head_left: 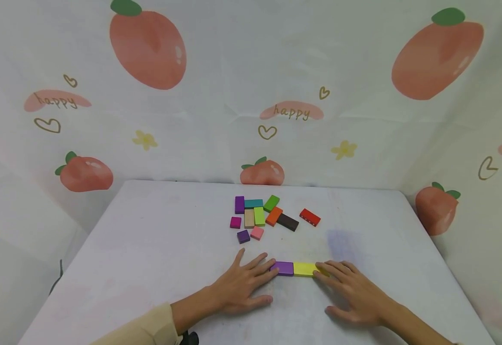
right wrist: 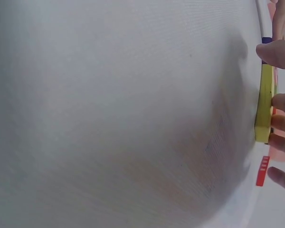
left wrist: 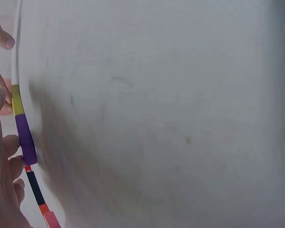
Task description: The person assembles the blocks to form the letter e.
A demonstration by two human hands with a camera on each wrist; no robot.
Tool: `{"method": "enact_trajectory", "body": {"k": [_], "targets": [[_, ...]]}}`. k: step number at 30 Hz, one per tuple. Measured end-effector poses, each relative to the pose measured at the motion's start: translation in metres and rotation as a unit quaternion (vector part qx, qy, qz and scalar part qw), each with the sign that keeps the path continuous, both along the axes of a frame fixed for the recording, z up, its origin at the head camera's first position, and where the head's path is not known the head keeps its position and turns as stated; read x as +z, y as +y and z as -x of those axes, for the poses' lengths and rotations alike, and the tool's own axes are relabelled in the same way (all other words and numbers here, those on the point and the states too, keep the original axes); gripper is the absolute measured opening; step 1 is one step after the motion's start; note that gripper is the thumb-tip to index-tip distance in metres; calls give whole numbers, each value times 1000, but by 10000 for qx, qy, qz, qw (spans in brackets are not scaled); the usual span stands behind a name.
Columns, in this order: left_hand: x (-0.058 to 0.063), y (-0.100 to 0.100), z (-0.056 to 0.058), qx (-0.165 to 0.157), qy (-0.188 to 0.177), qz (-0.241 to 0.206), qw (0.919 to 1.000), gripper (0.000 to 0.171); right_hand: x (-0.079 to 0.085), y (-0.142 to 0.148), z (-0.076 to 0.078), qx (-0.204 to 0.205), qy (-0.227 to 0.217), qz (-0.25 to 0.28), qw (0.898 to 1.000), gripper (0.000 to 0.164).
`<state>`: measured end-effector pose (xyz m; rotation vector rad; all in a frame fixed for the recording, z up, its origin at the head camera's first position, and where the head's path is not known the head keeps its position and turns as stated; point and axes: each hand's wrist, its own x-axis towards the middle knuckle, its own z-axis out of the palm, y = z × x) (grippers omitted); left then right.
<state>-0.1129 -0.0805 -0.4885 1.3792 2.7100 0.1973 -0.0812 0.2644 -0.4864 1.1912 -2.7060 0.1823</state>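
Note:
A purple block [head_left: 283,268] and a yellow block [head_left: 304,270] lie end to end on the white table, in front of the person. The left hand [head_left: 247,282] touches the left end of the purple block with spread, straight fingers. At the right end of the yellow block rest the fingers of the right hand [head_left: 351,293], its thumb held apart over the table. In the left wrist view the purple block [left wrist: 26,140] has left fingertips beside it. The right wrist view shows the yellow block [right wrist: 263,104] with right fingertips along its top.
Behind the hands lies a loose group of coloured blocks, among them a teal block [head_left: 253,203], a dark brown block [head_left: 288,222] and a pink block [head_left: 257,233]. A red block [head_left: 310,217] with white dots sits apart to the right. A patterned cloth [head_left: 216,120] hangs behind the table.

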Motion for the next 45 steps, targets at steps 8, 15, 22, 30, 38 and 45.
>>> {"method": "enact_trajectory", "body": {"k": [8,15,22,30,38,45], "targets": [[0,1,-5,47,171,8,9998,69,-1,1,0,88,214,35,9997,70],[-1,3,-6,49,335,2,9994,69,3,6,4,180,293,79,9994,70],[0,3,-5,82,226,-30,9997,69,3,9,3,52,210,125,9997,63],[2,2,-6,92,-60,-70,9999,68,4,6,4,-10,44,215,9998,59],[6,-2,14,639,-50,-476,9968,63,5,5,6,42,58,294,9995,56],[5,-7,42,1443,190,-472,9882,63,5,5,8,178,145,442,9988,55]]}}
